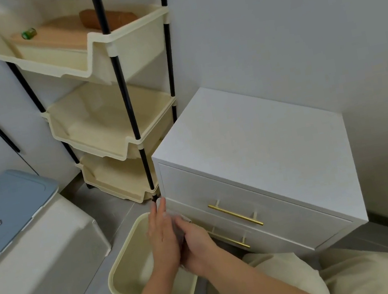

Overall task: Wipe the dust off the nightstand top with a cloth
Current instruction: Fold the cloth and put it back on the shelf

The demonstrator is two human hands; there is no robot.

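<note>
My left hand is flat with straight fingers, pressed against the cloth. My right hand curls around the cloth, gripping it. Both are over the cream bin, by the nightstand's front left corner. The rack's top basket holds a green bottle and a brown roll.

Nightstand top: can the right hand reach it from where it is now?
Probably yes. The right hand holds a pale cloth against the left hand, low before the drawers; nothing visible lies between it and the nightstand top above.
</note>
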